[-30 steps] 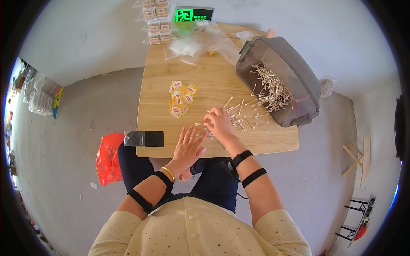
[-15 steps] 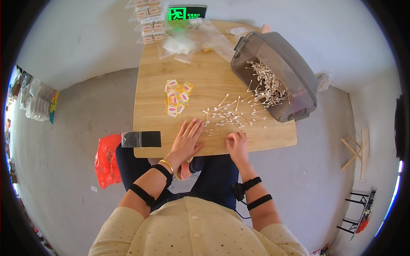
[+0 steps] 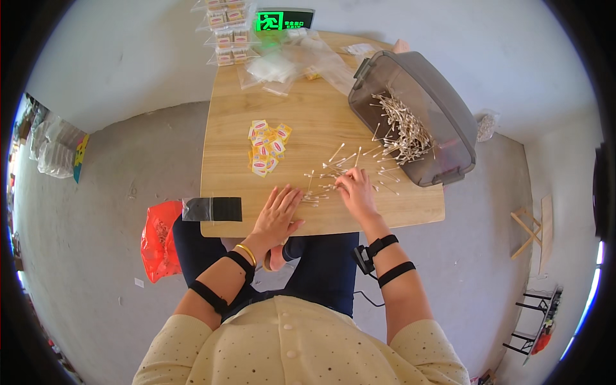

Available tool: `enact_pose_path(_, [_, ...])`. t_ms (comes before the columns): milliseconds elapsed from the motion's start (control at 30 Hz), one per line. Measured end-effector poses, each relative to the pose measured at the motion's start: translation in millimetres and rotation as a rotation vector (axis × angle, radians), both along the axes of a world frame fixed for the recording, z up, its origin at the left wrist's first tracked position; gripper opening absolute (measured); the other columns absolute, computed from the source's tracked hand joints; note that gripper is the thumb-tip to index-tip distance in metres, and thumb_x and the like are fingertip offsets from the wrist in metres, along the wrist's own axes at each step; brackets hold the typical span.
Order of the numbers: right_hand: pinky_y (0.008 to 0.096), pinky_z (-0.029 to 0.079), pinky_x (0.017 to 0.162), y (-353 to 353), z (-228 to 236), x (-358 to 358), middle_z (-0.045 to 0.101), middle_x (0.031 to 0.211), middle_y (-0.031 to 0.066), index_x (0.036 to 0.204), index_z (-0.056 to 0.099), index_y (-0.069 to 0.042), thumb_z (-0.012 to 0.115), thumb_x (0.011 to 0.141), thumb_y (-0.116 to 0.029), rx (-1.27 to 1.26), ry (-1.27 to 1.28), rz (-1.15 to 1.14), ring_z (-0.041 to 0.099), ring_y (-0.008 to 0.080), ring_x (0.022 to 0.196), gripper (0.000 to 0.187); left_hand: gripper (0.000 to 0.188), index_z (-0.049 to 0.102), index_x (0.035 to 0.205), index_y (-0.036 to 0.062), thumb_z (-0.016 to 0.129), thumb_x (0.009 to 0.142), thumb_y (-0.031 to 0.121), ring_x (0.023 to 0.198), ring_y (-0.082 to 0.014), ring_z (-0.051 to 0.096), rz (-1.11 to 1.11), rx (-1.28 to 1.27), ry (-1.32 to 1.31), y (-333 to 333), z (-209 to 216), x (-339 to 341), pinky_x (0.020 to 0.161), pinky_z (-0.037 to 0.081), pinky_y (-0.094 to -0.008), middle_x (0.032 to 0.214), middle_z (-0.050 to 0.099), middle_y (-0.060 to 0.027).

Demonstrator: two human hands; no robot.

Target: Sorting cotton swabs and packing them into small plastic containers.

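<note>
Flat on the wooden table (image 3: 237,109) lies my left hand (image 3: 276,213), fingers stretched out, its tips beside a few cotton swabs (image 3: 313,199). My right hand (image 3: 357,194) is over the loose scatter of swabs in front of me. Its thumb and fingers are pinched together on a cotton swab (image 3: 329,187), though the hand partly covers the spot. More swabs (image 3: 407,131) spill from a grey translucent plastic bin (image 3: 452,138) tipped on its side at the right.
Small yellow-and-white cards (image 3: 268,147) lie piled left of the swabs. A black-and-clear pouch (image 3: 215,209) rests at the front left edge. Clear plastic bags (image 3: 282,67) and stacked packed bags (image 3: 231,38) are at the back. A red bag (image 3: 162,240) sits below the table's left side.
My right hand has moved forward and slightly left from the table's front edge onto the scattered swabs. My left hand has shifted slightly left and stays flat.
</note>
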State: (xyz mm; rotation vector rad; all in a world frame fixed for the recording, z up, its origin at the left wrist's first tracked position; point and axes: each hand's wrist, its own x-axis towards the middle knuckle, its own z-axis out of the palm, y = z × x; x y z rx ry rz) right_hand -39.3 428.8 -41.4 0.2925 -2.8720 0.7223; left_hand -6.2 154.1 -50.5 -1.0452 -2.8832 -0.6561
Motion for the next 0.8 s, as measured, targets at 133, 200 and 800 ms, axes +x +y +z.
enact_pose_path(133, [0.045,0.047,0.091,6,-4,-9,0.054,0.104,0.0048,0.09,0.069,-0.014,0.078,0.082,-0.011,0.047,0.05,-0.058,0.054,0.0302,0.104,0.012,0.075,0.038,0.154,0.0045,0.065,0.094,0.039,0.151,-0.0298,0.031,-0.011,-0.004,-0.016,-2,0,-2,0.127,0.019,-0.0489,0.154,0.043,-0.0112])
enact_pose_path(200, [0.0447,0.047,0.09,-3,-3,-12,0.054,0.104,0.0045,0.09,0.069,-0.014,0.078,0.083,-0.013,0.05,0.051,-0.048,0.054,0.0299,0.103,0.011,0.074,0.038,0.155,0.0053,0.065,0.095,0.04,0.151,-0.0288,0.031,-0.038,-0.022,-0.011,-2,-2,-3,0.128,0.019,-0.0486,0.155,0.043,-0.0101])
enact_pose_path(800, [0.0458,0.044,0.096,-43,0,-7,0.059,0.109,0.0068,0.108,0.071,-0.014,0.076,0.077,-0.004,-0.15,0.027,0.018,0.054,0.0329,0.11,0.033,0.086,0.031,0.16,0.0093,0.063,0.092,0.053,0.156,-0.0305,0.019,-0.015,-0.029,0.004,4,-4,-16,0.128,0.014,-0.0517,0.167,0.026,-0.0108])
